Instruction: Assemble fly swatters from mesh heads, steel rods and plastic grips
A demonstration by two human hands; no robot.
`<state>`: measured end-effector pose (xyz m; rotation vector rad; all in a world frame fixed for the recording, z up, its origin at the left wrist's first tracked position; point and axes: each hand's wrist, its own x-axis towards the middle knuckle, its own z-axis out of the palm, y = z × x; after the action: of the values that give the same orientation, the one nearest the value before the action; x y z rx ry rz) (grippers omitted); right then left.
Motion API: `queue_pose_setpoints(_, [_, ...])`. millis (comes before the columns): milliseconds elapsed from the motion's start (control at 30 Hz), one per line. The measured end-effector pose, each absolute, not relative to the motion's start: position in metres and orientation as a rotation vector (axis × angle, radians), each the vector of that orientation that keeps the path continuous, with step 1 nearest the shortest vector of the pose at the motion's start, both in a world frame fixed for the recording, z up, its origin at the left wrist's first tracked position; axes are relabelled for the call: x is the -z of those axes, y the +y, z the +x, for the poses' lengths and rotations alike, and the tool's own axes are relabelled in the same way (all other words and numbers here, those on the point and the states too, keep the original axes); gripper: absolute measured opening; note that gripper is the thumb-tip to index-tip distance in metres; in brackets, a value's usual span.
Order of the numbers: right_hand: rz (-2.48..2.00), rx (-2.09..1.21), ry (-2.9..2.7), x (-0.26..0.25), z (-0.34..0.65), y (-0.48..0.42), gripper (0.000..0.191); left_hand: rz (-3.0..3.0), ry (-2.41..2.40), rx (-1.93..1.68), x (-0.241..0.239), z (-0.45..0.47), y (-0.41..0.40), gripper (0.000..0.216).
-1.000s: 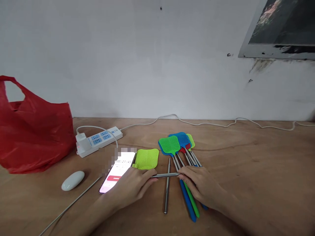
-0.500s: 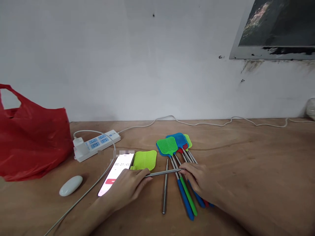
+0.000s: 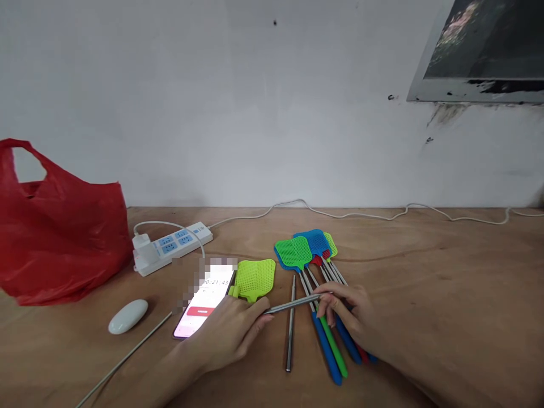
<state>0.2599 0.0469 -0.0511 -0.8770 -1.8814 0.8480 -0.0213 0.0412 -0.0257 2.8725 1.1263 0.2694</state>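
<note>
My left hand (image 3: 232,331) is curled around the stem of a lime-green fly swatter (image 3: 255,279), whose mesh head lies flat just beyond the fingers. A thin metal rod (image 3: 293,304) runs from that hand to my right hand (image 3: 351,317), which pinches its far end at the fingertips. The rod slants slightly upward to the right. Under my right hand lies a fanned bunch of fly swatters (image 3: 304,249) with green, blue and red heads and coloured handles. A second metal rod (image 3: 290,323) lies loose on the wooden table (image 3: 446,283) between my hands.
A lit phone (image 3: 206,303) showing a timer lies left of my left hand. A white oval object (image 3: 127,315), a long thin rod (image 3: 123,357), a white power strip (image 3: 172,241) with its cable, and a red plastic bag (image 3: 59,226) sit further left.
My right hand has slid a little to the right and towards me along the rod, whose right end has tilted up. My left hand keeps its hold.
</note>
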Motion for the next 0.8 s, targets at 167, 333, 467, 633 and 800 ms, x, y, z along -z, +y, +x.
queue_pose_setpoints(167, [-0.969,-0.910,-1.681,0.045,0.262,0.051,0.029,2.864,1.295,-0.073,0.023,-0.016,0.037,0.031])
queue_pose_setpoints(333, [-1.116,-0.795,-1.668,0.038,0.268,0.051,0.032,2.778,1.600,0.068,0.023,-0.014,0.034,0.032])
queue_pose_setpoints(467, [-1.165,-0.678,-1.723,0.040,0.267,0.050,0.033,2.736,1.671,0.074,0.025,-0.012,0.028,0.030])
queue_pose_setpoints(633, [-1.171,-0.565,-1.796,0.041,0.267,0.048,0.030,2.598,1.319,-0.127,0.019,-0.011,0.022,0.029])
queue_pose_setpoints(800, [-1.182,-0.479,-1.920,0.037,0.266,0.045,0.027,2.570,1.091,-0.268,0.016,-0.013,0.025,0.020])
